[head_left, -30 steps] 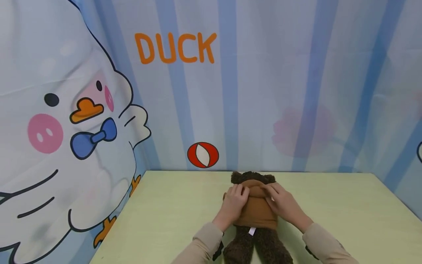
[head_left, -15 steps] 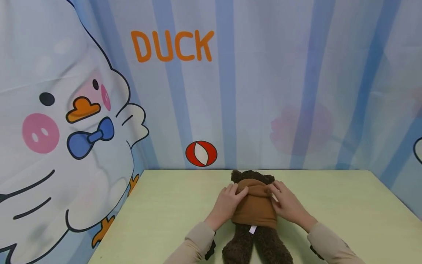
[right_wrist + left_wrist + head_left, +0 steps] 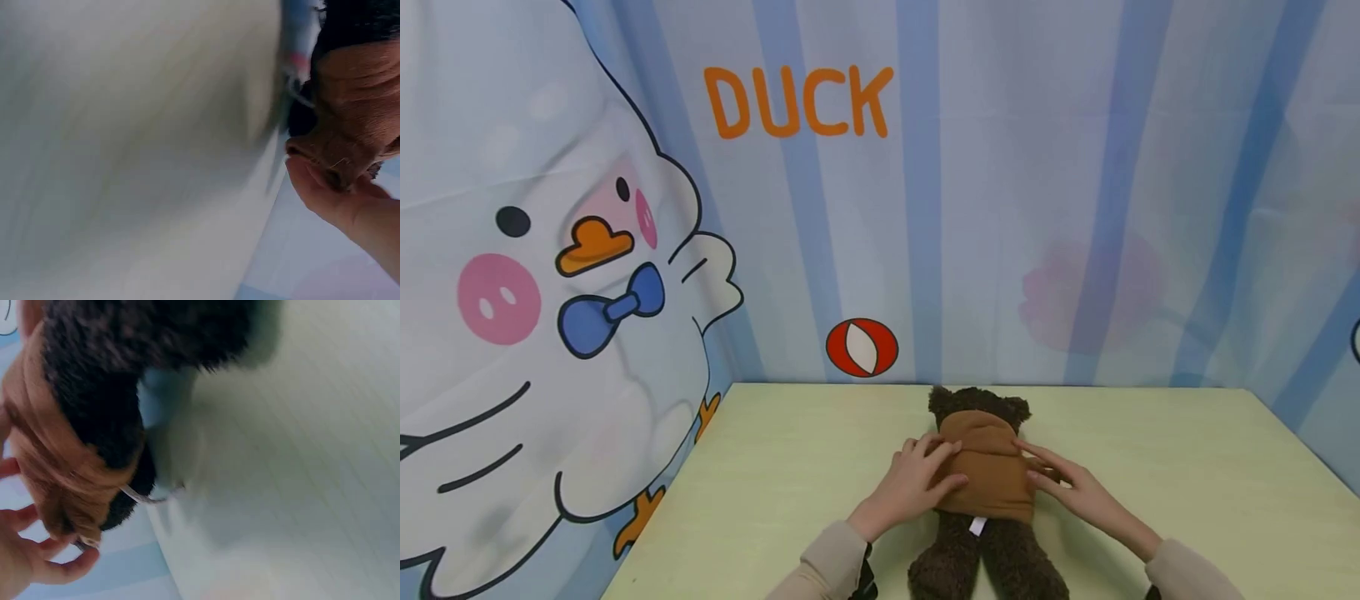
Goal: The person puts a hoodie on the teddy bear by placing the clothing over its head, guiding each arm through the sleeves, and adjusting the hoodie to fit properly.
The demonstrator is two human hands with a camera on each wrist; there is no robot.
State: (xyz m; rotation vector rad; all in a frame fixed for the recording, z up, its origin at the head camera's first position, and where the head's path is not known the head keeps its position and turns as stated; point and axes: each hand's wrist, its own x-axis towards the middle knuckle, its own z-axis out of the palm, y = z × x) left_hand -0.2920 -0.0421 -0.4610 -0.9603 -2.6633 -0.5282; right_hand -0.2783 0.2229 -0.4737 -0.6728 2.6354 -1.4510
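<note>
A dark brown plush teddy bear (image 3: 951, 562) lies on the table with its back up, head toward the far edge. It wears a tan-brown hoodie (image 3: 988, 483), the hood folded flat behind the head; a white tag (image 3: 977, 526) sticks out below the hem. My left hand (image 3: 906, 483) grips the hoodie at the bear's left-hand side in view, thumb across the back, fingers curled at the sleeve end in the left wrist view. Opposite it, my right hand (image 3: 1078, 492) holds the other sleeve (image 3: 337, 153) between thumb and fingers. The bear's front is hidden from the head view.
The pale yellow table (image 3: 805, 450) stretches to both sides of the bear. Behind it hangs a blue striped curtain (image 3: 992, 192) with a printed duck (image 3: 647, 400) at left and a printed red ball (image 3: 862, 347). A thin cord (image 3: 147, 499) hangs from the hoodie.
Both hands have moved down from the hood near the bear's neck to the sides of the hoodie, spreading slightly apart. The hood now lies flatter; the bear stays about where it was.
</note>
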